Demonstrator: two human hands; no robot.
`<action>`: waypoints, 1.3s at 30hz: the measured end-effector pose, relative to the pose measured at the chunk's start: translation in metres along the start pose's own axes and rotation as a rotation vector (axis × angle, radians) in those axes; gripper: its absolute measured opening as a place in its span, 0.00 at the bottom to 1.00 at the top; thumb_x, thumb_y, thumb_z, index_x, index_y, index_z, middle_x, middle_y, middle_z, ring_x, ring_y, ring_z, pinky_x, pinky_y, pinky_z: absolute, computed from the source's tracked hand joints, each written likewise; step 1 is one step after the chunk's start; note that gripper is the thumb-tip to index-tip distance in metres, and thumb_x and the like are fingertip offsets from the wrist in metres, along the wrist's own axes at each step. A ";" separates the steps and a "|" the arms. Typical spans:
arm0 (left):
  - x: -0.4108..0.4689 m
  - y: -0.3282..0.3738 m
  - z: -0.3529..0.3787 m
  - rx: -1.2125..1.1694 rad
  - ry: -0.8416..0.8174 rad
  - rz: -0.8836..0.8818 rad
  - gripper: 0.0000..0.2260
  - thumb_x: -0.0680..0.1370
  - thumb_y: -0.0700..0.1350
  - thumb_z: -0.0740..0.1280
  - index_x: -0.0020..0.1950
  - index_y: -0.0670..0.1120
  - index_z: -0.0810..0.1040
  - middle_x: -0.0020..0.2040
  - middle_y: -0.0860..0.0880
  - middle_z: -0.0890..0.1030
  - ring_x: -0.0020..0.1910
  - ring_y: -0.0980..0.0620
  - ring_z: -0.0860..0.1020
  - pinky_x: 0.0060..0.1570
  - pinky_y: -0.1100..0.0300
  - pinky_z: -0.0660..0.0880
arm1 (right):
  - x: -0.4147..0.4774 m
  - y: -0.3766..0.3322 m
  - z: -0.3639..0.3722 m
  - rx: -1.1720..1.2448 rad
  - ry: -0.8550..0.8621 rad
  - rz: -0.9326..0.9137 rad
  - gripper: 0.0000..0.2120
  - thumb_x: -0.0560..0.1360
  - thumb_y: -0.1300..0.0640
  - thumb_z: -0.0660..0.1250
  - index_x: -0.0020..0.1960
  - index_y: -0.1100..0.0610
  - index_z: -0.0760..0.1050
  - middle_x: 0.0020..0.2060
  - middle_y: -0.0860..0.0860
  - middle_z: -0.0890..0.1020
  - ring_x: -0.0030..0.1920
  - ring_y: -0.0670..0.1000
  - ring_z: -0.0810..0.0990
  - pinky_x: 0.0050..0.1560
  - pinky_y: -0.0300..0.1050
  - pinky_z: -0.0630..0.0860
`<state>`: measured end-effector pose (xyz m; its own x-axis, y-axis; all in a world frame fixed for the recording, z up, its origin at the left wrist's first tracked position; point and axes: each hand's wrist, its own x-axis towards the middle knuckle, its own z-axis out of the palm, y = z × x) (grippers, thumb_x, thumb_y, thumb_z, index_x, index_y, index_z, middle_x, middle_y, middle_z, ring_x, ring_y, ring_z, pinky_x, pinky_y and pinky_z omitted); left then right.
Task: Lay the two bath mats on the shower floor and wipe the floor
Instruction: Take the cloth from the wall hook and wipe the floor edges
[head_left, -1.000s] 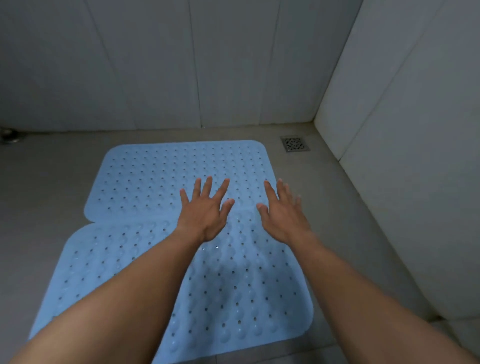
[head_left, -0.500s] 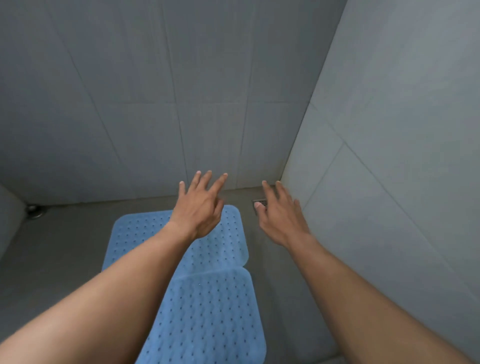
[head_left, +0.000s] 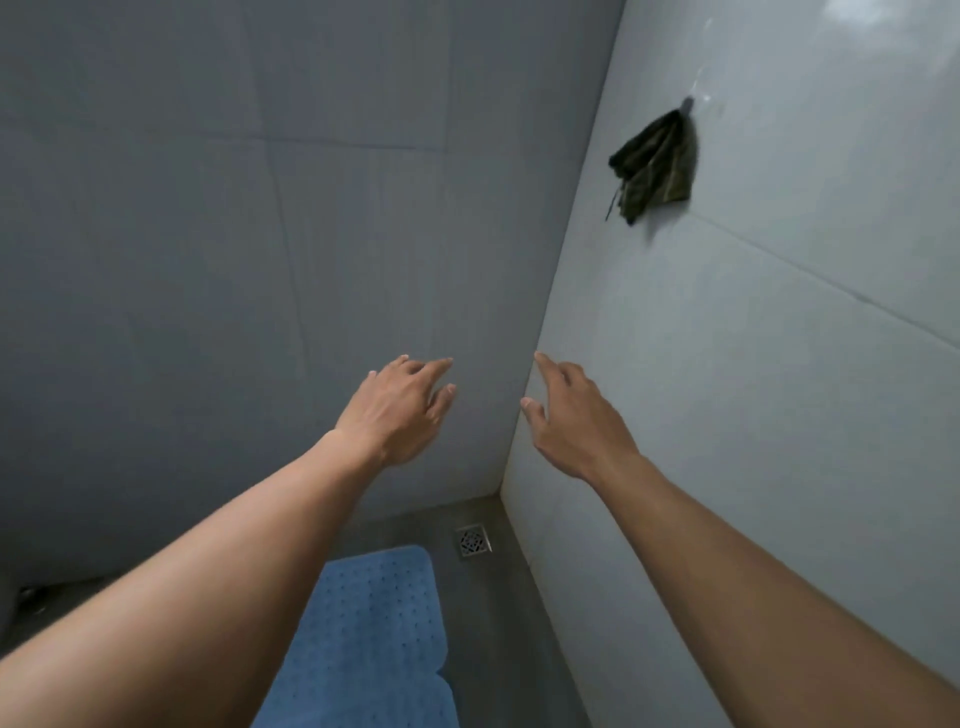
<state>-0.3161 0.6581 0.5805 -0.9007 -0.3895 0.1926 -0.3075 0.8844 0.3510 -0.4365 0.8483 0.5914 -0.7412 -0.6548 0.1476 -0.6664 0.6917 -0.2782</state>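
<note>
Evidently the mat-laying part was done: the two blue bath mats (head_left: 374, 623) were seen lying flat on the shower floor (head_left: 498, 623), appearing to meet edge to edge, just left of the floor drain (head_left: 473, 540) and nearer the person than it. High above the drain, on the right-hand wall, a dark cloth (head_left: 657, 161) was hung from a small hook (head_left: 688, 104). It was judged soft, limp and light, easily gathered in one hand. The best hold was judged to be the bunched top just beneath the hook, so that it could be lifted off rather than tugged. The mats were judged rubbery and pliant, likely to cling to a wet floor.

Both arms were stretched forward and upward above the drain. The left hand (head_left: 400, 410) was held palm down with fingers loosely spread and nothing in it. The right hand (head_left: 571, 421) was likewise empty, its fingers extended and slightly parted, the index finger leading, well below the cloth.
</note>
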 end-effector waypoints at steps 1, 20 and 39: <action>0.010 0.007 -0.016 -0.010 0.009 0.013 0.22 0.83 0.58 0.53 0.76 0.53 0.66 0.72 0.47 0.73 0.76 0.45 0.63 0.72 0.43 0.63 | 0.004 -0.002 -0.018 0.001 0.016 0.008 0.30 0.82 0.45 0.56 0.80 0.52 0.51 0.75 0.57 0.63 0.73 0.60 0.65 0.69 0.57 0.68; 0.182 0.135 -0.139 -0.161 0.028 0.227 0.17 0.82 0.55 0.60 0.69 0.53 0.73 0.66 0.47 0.79 0.62 0.46 0.77 0.61 0.52 0.74 | 0.092 0.039 -0.217 -0.125 0.178 0.184 0.22 0.80 0.50 0.59 0.73 0.54 0.66 0.68 0.53 0.73 0.63 0.57 0.75 0.58 0.53 0.75; 0.435 0.201 -0.054 -0.234 0.143 0.226 0.15 0.82 0.45 0.62 0.69 0.52 0.74 0.63 0.49 0.81 0.58 0.45 0.79 0.55 0.51 0.77 | 0.288 0.107 -0.201 -0.358 0.419 0.197 0.17 0.80 0.62 0.60 0.68 0.59 0.63 0.58 0.58 0.77 0.52 0.61 0.81 0.37 0.51 0.68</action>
<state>-0.7529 0.6527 0.7838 -0.8805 -0.2371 0.4104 -0.0111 0.8760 0.4823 -0.7372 0.7949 0.7944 -0.7734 -0.3777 0.5091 -0.4445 0.8957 -0.0107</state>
